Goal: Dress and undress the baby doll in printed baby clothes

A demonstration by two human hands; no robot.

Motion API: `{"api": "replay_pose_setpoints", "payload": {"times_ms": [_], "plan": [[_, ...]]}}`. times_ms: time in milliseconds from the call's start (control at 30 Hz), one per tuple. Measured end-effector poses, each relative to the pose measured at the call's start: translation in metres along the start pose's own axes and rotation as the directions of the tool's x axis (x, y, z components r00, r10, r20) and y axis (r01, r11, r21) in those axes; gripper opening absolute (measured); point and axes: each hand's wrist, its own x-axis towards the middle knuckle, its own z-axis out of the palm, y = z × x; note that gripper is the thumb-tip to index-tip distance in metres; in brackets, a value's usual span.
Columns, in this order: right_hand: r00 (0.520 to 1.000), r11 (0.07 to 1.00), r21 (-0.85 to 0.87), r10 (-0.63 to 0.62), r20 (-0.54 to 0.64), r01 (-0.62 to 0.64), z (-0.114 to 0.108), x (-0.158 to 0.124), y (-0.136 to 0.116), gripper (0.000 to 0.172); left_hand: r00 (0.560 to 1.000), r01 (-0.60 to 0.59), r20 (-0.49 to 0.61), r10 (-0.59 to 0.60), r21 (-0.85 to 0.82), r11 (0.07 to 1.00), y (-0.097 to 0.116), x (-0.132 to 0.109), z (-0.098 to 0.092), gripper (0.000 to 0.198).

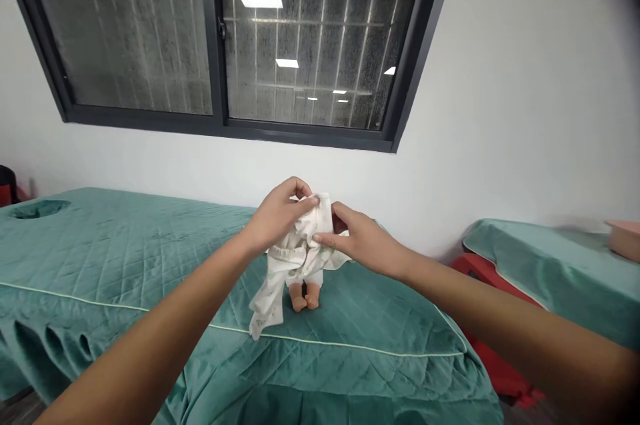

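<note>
A small white baby garment (300, 245) is held up in front of me, bunched at the top, with one long sleeve or leg hanging to the lower left. My left hand (285, 208) pinches its upper edge between thumb and fingers. Lower on the right side, my right hand (353, 238) grips the same cloth, fingers behind and thumb in front. Behind the garment lies a baby doll (305, 298) on the green bed; only its bare feet and white-covered lower legs show. The cloth and my hands hide the rest of the doll.
The bed (150, 238) has a quilted green cover and a face hole (40, 209) at the far left. On the right stand a red chair or stool (480, 272) and another green-covered surface with a pink container (625, 238). A dark-framed window (310, 132) is in the wall ahead.
</note>
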Motion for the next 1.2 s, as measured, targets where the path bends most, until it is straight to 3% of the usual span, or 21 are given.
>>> {"api": "replay_pose_setpoints", "payload": {"times_ms": [133, 233, 367, 400, 467, 533, 567, 600, 667, 767, 867, 1000, 1100, 1200], "plan": [[0.998, 0.988, 0.137, 0.067, 0.002, -0.067, -0.001, 0.003, 0.008, 0.012, 0.998, -0.025, 0.066, 0.021, 0.063, 0.998, 0.010, -0.003, -0.015, 0.022], [0.983, 0.908, 0.396, 0.171, -0.059, -0.134, -0.009, 0.001, 0.011, 0.008, 0.999, 0.016, 0.028, -0.019, 0.101, 0.995, 0.009, -0.004, -0.026, 0.028], [0.975, 0.753, 0.647, 0.210, -0.066, -0.118, -0.032, -0.017, 0.024, 0.026, 0.992, 0.112, -0.070, -0.107, 0.068, 0.991, -0.005, -0.002, -0.044, 0.029], [0.981, 0.754, 0.640, 0.194, -0.005, -0.147, -0.037, -0.024, 0.029, 0.031, 0.990, 0.116, -0.079, -0.113, 0.034, 0.993, -0.009, -0.001, -0.048, 0.029], [0.954, 0.830, 0.485, 0.170, 0.248, -0.274, -0.046, -0.038, 0.040, 0.032, 0.990, 0.105, -0.090, -0.108, -0.039, 0.994, -0.017, 0.000, -0.056, 0.031], [0.854, 0.937, 0.141, 0.221, 0.472, -0.321, -0.047, -0.051, 0.049, 0.024, 0.990, 0.101, -0.087, -0.109, -0.095, 0.990, -0.022, 0.000, -0.061, 0.032], [0.822, 0.957, -0.032, 0.265, 0.505, -0.288, -0.044, -0.055, 0.051, 0.019, 0.990, 0.110, -0.075, -0.119, -0.111, 0.988, -0.024, 0.000, -0.061, 0.032], [0.822, 0.958, -0.158, 0.287, 0.492, -0.240, -0.039, -0.056, 0.051, 0.019, 0.990, 0.123, -0.051, -0.130, -0.120, 0.985, -0.024, 0.000, -0.059, 0.031], [0.894, 0.961, -0.241, 0.224, 0.388, -0.136, -0.026, -0.053, 0.044, 0.028, 0.991, 0.131, 0.008, -0.131, -0.119, 0.984, -0.022, 0.000, -0.053, 0.029], [0.977, 0.981, -0.178, -0.033, 0.209, 0.072, -0.002, -0.030, 0.022, 0.044, 0.991, 0.099, 0.094, -0.091, -0.090, 0.991, -0.014, 0.001, -0.036, 0.025], [0.962, 0.940, -0.209, -0.251, 0.106, 0.269, 0.016, 0.002, 0.005, 0.041, 0.986, 0.060, 0.160, -0.044, -0.093, 0.994, -0.001, 0.003, -0.024, 0.021], [0.909, 0.872, -0.275, -0.355, 0.219, 0.406, 0.026, 0.034, 0.006, 0.018, 0.993, 0.004, 0.122, 0.002, -0.050, 0.999, 0.015, 0.004, -0.029, 0.020], [0.890, 0.872, -0.259, -0.332, 0.312, 0.415, 0.024, 0.045, 0.014, 0.030, 0.996, -0.013, 0.092, 0.003, 0.109, 0.994, 0.015, 0.001, -0.039, 0.021], [0.968, 0.965, -0.146, -0.192, 0.163, 0.216, 0.021, 0.050, 0.016, 0.038, 0.973, 0.001, 0.223, -0.060, 0.254, 0.967, 0.001, -0.006, -0.040, 0.030]]}}
